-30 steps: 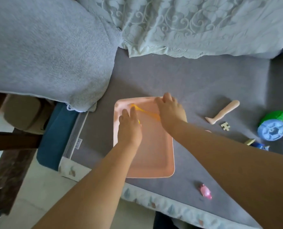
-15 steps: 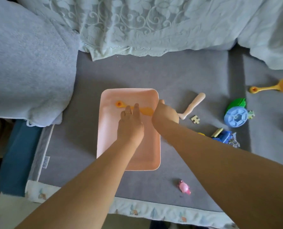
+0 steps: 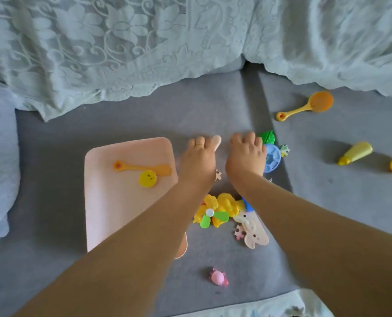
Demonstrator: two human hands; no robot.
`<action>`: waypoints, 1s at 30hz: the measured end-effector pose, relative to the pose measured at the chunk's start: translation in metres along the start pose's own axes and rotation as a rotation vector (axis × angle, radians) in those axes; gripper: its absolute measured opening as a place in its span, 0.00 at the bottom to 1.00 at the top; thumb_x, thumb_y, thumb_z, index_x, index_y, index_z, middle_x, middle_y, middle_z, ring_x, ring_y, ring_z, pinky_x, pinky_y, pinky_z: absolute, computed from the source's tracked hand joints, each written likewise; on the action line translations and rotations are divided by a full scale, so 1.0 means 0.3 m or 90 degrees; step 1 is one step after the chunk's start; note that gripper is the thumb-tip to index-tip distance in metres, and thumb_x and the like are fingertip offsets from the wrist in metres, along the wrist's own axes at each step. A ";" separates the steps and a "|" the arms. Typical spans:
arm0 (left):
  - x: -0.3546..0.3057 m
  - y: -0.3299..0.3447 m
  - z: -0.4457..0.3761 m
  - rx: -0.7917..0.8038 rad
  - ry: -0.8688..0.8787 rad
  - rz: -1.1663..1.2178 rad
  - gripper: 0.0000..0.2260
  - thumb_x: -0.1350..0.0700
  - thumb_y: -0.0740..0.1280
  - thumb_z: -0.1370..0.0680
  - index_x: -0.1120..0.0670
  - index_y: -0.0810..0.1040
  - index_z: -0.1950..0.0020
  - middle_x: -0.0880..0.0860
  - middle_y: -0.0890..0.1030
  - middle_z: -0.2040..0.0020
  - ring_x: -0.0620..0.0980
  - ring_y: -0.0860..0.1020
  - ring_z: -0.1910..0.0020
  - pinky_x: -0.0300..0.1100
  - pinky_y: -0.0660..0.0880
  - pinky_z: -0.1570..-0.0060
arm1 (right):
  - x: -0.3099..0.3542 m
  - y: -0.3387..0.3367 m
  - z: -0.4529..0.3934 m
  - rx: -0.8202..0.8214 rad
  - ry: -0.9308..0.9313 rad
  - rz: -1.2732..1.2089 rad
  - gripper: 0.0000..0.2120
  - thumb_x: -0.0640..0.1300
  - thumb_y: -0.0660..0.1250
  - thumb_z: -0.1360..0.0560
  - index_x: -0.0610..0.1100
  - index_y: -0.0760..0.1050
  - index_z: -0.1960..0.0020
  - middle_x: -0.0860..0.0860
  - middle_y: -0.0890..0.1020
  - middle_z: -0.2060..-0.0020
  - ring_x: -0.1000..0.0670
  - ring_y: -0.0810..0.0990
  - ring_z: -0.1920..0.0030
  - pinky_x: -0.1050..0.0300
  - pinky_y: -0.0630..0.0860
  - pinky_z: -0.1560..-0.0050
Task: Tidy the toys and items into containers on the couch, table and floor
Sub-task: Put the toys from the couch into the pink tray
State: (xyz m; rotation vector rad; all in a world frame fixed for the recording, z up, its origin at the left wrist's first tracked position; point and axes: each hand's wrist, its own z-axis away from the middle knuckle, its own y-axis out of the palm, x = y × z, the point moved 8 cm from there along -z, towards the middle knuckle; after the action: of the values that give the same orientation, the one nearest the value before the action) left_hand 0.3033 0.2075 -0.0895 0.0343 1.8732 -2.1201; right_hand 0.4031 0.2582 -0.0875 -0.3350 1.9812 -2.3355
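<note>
Head view: both hands have left the pink tray [image 3: 112, 213], where the orange spoon [image 3: 142, 168] now lies at its far edge; left hand [image 3: 198, 163] curls onto the beige doll leg [image 3: 216, 141], right hand [image 3: 246, 159] onto the blue wheel [image 3: 273, 160], grips unconfirmed.

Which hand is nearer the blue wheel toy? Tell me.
Right. The right hand lies against the blue wheel toy, covering its left edge; the left hand is further left, beside the pink tray.
</note>
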 end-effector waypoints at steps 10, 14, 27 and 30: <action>-0.035 0.121 -0.094 0.072 -0.184 0.023 0.12 0.64 0.54 0.19 0.60 0.67 0.36 0.60 0.72 0.39 0.60 0.73 0.40 0.51 0.72 0.47 | -0.250 0.084 -0.050 0.066 0.105 0.037 0.23 0.37 0.67 0.27 0.46 0.66 0.34 0.41 0.62 0.34 0.35 0.67 0.37 0.44 0.74 0.46; -0.040 0.020 -0.049 0.006 -0.192 0.053 0.13 0.65 0.55 0.20 0.59 0.68 0.37 0.59 0.73 0.40 0.59 0.73 0.41 0.51 0.72 0.48 | -0.168 0.049 -0.021 0.063 0.064 -0.014 0.25 0.48 0.71 0.29 0.44 0.66 0.36 0.41 0.64 0.36 0.37 0.68 0.40 0.47 0.74 0.47; 0.497 -0.218 0.281 0.017 -0.340 -0.075 0.18 0.61 0.61 0.26 0.51 0.74 0.36 0.57 0.75 0.47 0.59 0.72 0.45 0.49 0.65 0.52 | 0.476 -0.041 0.181 0.249 -0.278 -0.335 0.33 0.55 0.75 0.33 0.46 0.65 0.35 0.49 0.70 0.39 0.46 0.69 0.38 0.56 0.68 0.40; 0.575 -0.181 0.300 0.055 -0.324 -0.047 0.22 0.62 0.58 0.24 0.48 0.72 0.31 0.56 0.74 0.43 0.59 0.69 0.39 0.51 0.65 0.41 | 0.532 0.005 0.220 0.294 -0.336 -0.300 0.37 0.52 0.76 0.33 0.48 0.62 0.30 0.50 0.66 0.34 0.47 0.68 0.34 0.55 0.69 0.38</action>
State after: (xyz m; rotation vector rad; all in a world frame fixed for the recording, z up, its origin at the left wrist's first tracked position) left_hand 0.1425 0.0883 -0.0621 -0.5124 1.5005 -2.0092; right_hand 0.2609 0.1644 -0.0588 -1.3254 1.1734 -2.4892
